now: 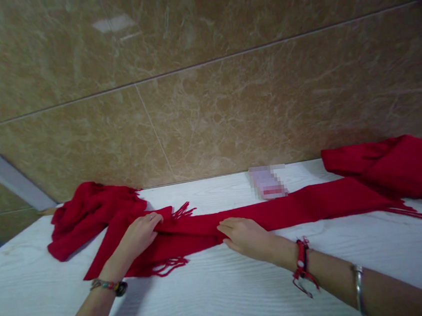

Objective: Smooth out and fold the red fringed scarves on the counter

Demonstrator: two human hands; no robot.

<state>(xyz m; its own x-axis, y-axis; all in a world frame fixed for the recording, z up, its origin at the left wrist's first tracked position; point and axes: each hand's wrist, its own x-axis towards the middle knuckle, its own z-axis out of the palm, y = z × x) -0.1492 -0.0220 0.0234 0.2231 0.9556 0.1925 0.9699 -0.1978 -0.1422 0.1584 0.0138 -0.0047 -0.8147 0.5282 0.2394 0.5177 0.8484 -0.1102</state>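
A long red scarf [310, 203] with fringed ends stretches across the white table, its left part folded over in layers. At that folded part my left hand [141, 233] is closed on the cloth, fingertips curled over the upper layer near a short fringe. My right hand [244, 236] grips the scarf's lower edge around the middle, fingers on top and thumb lower down; the fingertips partly sink into the cloth. Another fringe hangs below the fold, between the hands.
Crumpled red cloth [95, 208] lies at the left, against the wall. Folded red cloth [396, 163] is heaped at the right. A blurred-out pale package [267, 182] sits behind the scarf. The white table [210, 294] ends at a marbled tile wall [228, 106].
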